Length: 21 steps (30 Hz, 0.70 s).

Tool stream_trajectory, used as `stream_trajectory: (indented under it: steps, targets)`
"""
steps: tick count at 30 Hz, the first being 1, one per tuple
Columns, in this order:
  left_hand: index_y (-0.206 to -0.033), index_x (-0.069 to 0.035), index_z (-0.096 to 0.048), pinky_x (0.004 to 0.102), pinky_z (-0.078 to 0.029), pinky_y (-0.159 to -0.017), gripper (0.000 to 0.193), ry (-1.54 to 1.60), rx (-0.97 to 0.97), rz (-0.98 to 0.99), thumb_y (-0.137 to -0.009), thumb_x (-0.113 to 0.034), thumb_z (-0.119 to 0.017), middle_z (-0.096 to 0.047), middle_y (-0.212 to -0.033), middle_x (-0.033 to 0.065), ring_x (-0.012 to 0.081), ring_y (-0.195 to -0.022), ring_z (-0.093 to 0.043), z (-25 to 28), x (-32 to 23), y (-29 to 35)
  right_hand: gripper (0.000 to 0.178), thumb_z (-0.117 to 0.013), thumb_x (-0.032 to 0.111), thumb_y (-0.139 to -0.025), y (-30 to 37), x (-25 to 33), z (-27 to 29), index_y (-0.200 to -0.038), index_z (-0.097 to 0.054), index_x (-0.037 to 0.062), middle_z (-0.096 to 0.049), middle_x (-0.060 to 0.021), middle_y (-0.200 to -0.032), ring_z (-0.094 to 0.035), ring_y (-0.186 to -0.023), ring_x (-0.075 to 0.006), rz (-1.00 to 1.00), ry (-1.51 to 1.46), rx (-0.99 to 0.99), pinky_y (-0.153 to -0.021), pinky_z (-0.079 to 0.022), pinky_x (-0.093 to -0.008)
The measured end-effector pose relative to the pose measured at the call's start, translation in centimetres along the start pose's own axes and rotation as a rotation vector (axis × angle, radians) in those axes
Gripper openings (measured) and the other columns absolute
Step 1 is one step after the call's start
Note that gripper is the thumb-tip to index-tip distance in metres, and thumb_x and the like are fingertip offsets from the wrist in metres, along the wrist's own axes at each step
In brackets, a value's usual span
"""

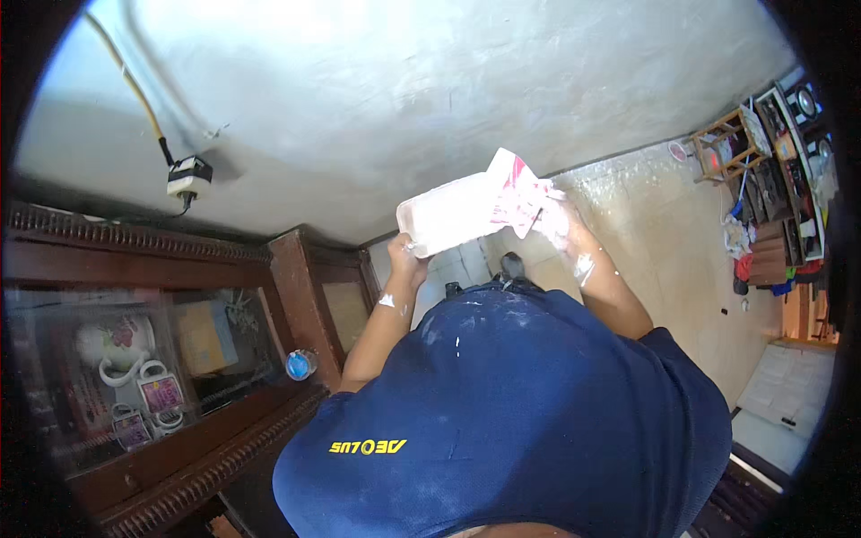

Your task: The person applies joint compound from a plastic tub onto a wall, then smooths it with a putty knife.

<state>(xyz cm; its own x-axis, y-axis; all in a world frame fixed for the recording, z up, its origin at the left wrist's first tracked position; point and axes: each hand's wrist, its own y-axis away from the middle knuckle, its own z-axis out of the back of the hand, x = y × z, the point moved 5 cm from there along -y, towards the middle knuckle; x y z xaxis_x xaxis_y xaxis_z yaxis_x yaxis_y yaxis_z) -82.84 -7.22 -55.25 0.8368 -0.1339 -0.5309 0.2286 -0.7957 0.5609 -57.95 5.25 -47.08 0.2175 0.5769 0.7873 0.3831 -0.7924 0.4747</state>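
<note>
Looking down past a blue shirt point(538, 421) dusted with white specks, I record the scene from left to right. On the far left stands a dark wooden cabinet point(152, 260) with glass panes; behind the glass I make out a flowered jug point(112, 345) and some mugs, blurred by reflection. Above it, a cable runs down the grey wall point(404, 81) to a small socket box point(187, 175). A small blue round thing point(300, 364) sits by the cabinet's corner post; I cannot tell what it is.

The left hand point(405, 255) is closed around the lower left end of a white bag point(466, 213), fingers wrapped at its edge. The bag is held up in the air in front of the chest, lying roughly level and close to the wall. The right hand point(554, 220) pinches the pink-printed end of the bag, which stands up crumpled; both the hand and its forearm are smeared white.

My judgement: the step in hand is holding and opening or tipping the bag, the right hand working its mouth. The next move calls for a firm left grip under the weight and a steady right hand on the mouth.

Further right, a pale tiled floor point(664, 233) leads to a cluttered shelf point(780, 170) and a small wooden stool point(722, 148).
</note>
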Motion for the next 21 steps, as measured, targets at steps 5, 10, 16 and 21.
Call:
stream_trajectory:
  steps: [5,10,16,21]
  targets:
    - [-0.116,0.002,-0.049,0.0446,-0.046,-0.084,0.053,0.029,0.041,-0.042,-0.068,-0.019,-0.041,-0.057,-0.104,0.0148,0.0310,-0.095,-0.057,-0.1,2.1,-4.4,0.022,-0.058,0.010,-0.082,-6.3,0.3,7.0,-0.104,-0.052,0.0073,-0.059,-0.0062,-0.091,-0.061,-0.084,-0.0219,-0.054,-0.473,0.351,-0.072,-0.053,-0.0347]
    - [-0.114,0.002,-0.049,0.0420,-0.046,-0.083,0.052,0.024,-0.067,-0.152,-0.066,-0.015,-0.043,-0.056,-0.103,0.0139,0.0284,-0.093,-0.057,-2.4,2.9,-3.8,0.021,-0.055,0.014,-0.082,-12.8,1.9,13.7,-0.102,-0.051,0.0059,-0.055,-0.0100,-0.097,-0.057,-0.086,-0.0240,-0.143,-0.365,-0.154,-0.074,-0.052,-0.0342]
    - [-0.115,0.002,-0.048,0.0396,-0.045,-0.087,0.051,0.063,-0.121,-0.284,-0.066,-0.012,-0.044,-0.056,-0.108,0.0127,0.0265,-0.100,-0.055,-4.2,4.6,-4.0,0.013,-0.050,0.011,-0.084,-25.8,0.7,18.5,-0.090,-0.055,0.0002,-0.057,-0.0115,-0.081,-0.060,-0.070,-0.0239,-0.156,-0.292,-0.221,-0.068,-0.056,-0.0366]
    - [-0.115,0.002,-0.049,0.0442,-0.044,-0.087,0.053,0.105,-0.218,-0.328,-0.066,-0.017,-0.042,-0.056,-0.108,0.0144,0.0296,-0.100,-0.055,-5.3,5.9,-2.0,0.015,-0.052,0.008,-0.082,-27.6,9.0,15.3,-0.095,-0.057,0.0019,-0.059,-0.0075,-0.084,-0.060,-0.078,-0.0225,-0.048,-0.302,-0.216,-0.069,-0.054,-0.0337]
